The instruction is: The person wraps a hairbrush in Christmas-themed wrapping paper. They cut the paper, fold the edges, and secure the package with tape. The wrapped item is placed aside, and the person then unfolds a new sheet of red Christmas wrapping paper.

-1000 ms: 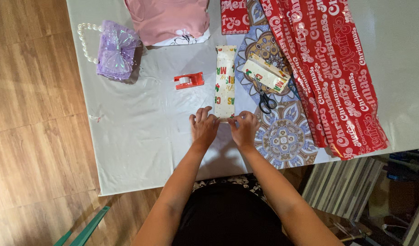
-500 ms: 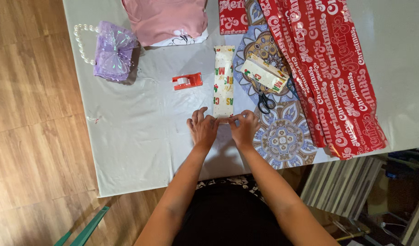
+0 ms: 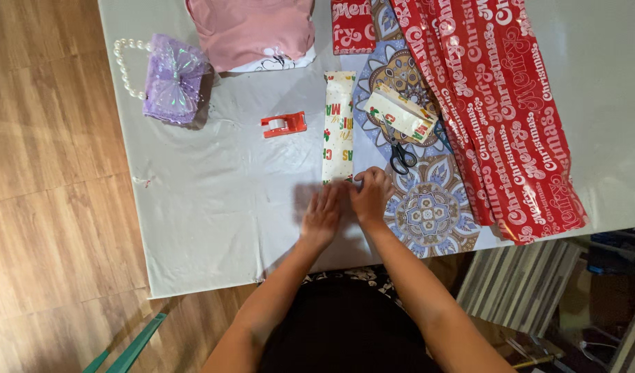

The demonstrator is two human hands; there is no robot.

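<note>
A long narrow package wrapped in cream holiday-print paper [image 3: 339, 124] lies lengthwise on the white table [image 3: 214, 200]. My right hand [image 3: 370, 197] pinches its near end with the fingertips. My left hand [image 3: 324, 213] is blurred with motion, fingers spread flat on the table just below that end, holding nothing. A red tape dispenser [image 3: 283, 124] sits left of the package.
Black-handled scissors [image 3: 401, 156] and a smaller cream wrapped scrap [image 3: 400, 114] lie on a patterned blue-brown sheet [image 3: 428, 207]. Red printed wrapping paper [image 3: 497, 110] spreads at right. A purple pearl-handled bag [image 3: 172, 77] and pink folded garment [image 3: 252, 31] sit at the back. Wood floor lies left.
My left hand has let go of the package's near end and slid down and to the right, now blurred. My right hand stays at the end.
</note>
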